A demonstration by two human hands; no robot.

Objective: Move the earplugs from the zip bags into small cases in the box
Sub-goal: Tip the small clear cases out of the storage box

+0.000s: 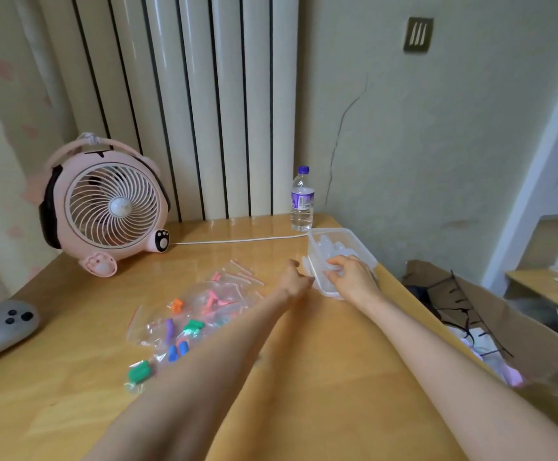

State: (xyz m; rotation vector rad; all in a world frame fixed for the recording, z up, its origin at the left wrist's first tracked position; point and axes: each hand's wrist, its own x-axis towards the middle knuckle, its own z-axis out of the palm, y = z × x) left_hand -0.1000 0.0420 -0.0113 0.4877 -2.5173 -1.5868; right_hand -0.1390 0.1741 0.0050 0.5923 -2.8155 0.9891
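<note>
my right hand (350, 277) down in clear plastic box (334, 230) at right edge of table (304, 377), fingers curled among small cases (330, 247). too blurry to tell if pinching one. left hand (295, 277) right against box's left wall, fingers curled, can't tell if gripping. hands close, not touching. earplugs (193, 326) (orange, pink, purple, green, blue) sit in zip bags (224, 294) left of my left arm. pink fan (111, 207), water bottle (301, 201) at back.
</note>
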